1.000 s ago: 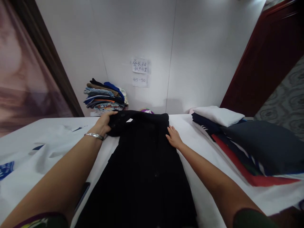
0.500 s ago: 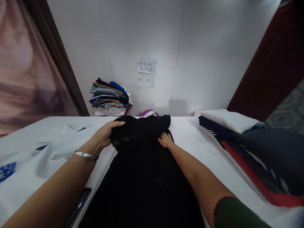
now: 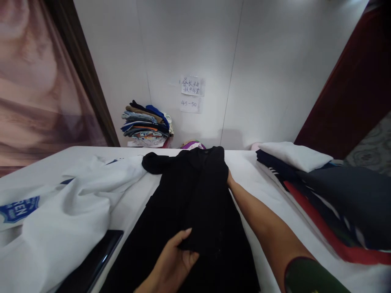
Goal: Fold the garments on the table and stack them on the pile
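Note:
A black long-sleeved garment (image 3: 174, 203) lies lengthwise before me, its collar end away from me. One sleeve (image 3: 206, 203) is folded down over the front towards me. My left hand (image 3: 175, 260) pinches the lower end of that sleeve, thumb on top. At the garment's right shoulder edge is my right hand (image 3: 230, 178); its fingers are hidden by the black cloth, so I cannot see their grip. The other sleeve (image 3: 155, 162) is bunched out to the left near the collar.
White clothing with a blue print (image 3: 76, 211) lies loose on the left of the white table (image 3: 244, 175), beside a black phone (image 3: 94, 260). Folded clothes (image 3: 317, 195) are stacked at right, with another pile (image 3: 148, 124) at the back. Handwritten notes (image 3: 192, 93) hang on the wall.
My left hand has come from the far left of the garment down towards me with the sleeve end. My right hand has shifted slightly right to the garment's edge.

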Action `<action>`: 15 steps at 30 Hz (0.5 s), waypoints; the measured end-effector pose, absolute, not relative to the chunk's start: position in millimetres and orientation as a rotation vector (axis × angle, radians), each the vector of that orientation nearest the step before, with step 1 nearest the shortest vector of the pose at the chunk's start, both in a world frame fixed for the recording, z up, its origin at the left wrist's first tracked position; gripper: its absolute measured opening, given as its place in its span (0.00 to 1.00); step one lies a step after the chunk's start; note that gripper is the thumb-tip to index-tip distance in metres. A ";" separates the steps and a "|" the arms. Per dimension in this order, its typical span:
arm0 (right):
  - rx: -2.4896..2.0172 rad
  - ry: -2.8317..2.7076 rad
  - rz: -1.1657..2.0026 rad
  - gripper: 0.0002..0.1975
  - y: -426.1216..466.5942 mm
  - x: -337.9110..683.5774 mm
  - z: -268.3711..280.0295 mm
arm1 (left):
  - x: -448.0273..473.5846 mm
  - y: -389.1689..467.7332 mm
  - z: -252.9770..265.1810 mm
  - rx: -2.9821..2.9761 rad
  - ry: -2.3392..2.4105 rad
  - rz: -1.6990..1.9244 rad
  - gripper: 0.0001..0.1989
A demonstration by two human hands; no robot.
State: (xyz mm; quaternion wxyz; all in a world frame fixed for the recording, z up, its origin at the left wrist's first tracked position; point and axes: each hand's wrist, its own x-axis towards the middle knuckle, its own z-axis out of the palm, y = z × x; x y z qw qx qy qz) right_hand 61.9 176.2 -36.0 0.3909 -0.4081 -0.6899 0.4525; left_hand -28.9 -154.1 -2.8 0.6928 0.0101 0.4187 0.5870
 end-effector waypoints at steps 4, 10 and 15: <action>-1.125 -1.553 1.337 0.24 173.7 76.6 -27.8 | -11.5 -160.4 -27.6 0.095 0.968 1.309 0.09; -1.115 -1.474 1.577 0.22 164.2 84.3 -24.6 | -7.3 -165.2 -31.9 0.447 1.197 1.004 0.12; -1.212 -1.624 1.417 0.29 165.5 88.4 -37.2 | -50.6 -148.2 2.5 1.077 1.687 1.026 0.15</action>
